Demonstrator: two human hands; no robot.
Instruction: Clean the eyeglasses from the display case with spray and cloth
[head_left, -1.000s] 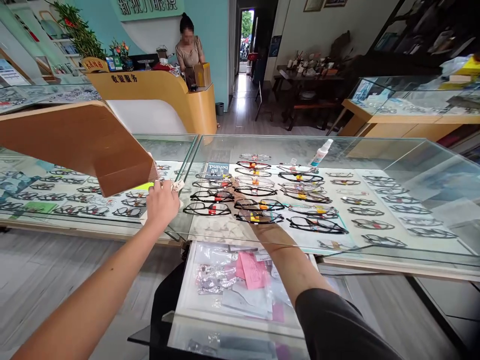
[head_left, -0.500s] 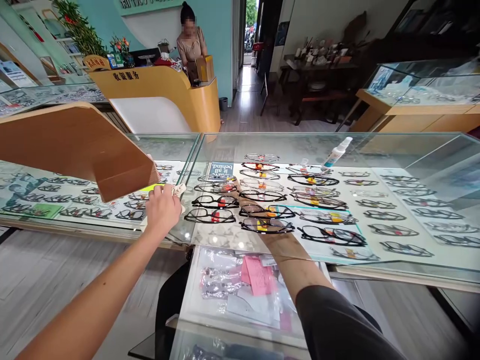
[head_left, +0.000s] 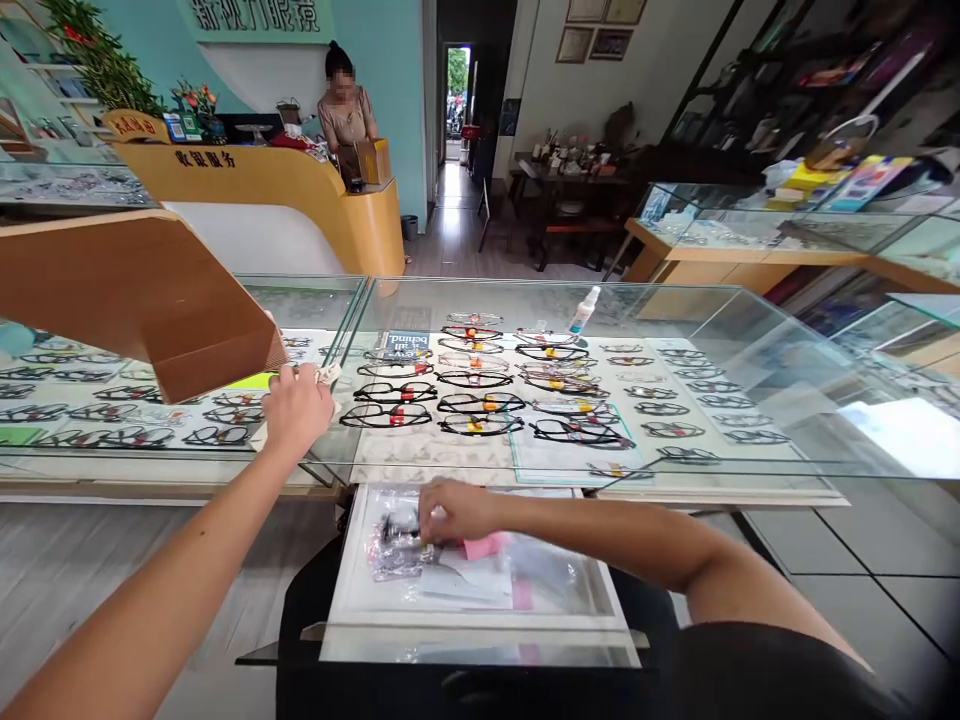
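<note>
In the head view, the drawer (head_left: 345, 600) stands pulled out below the glass case (head_left: 435, 455), so access to its contents looks settled. The right hand (head_left: 454, 515) is over the drawer, its fingers curled in toward the thumb with little gap between them. A blurred dark item (head_left: 401, 530), perhaps a spectacle frame, lies just beside those fingertips, above or among the plastic packets (head_left: 390, 568); whether they have hold of it I cannot tell. Pink paper (head_left: 484, 547) shows under the wrist. The left hand (head_left: 298, 410) appears closed on a bunched whitish cloth (head_left: 330, 375), near the lower corner of a tilted brown board (head_left: 150, 290); contact with the board is unclear. Rows of spectacle frames (head_left: 480, 404) lie arranged inside the case, that part seemingly in order, with a spray bottle (head_left: 583, 312) behind them. Judging from this, the handling at the drawer is midway: the dark item is not set apart from the packets, and the drawer is not shut.
</note>
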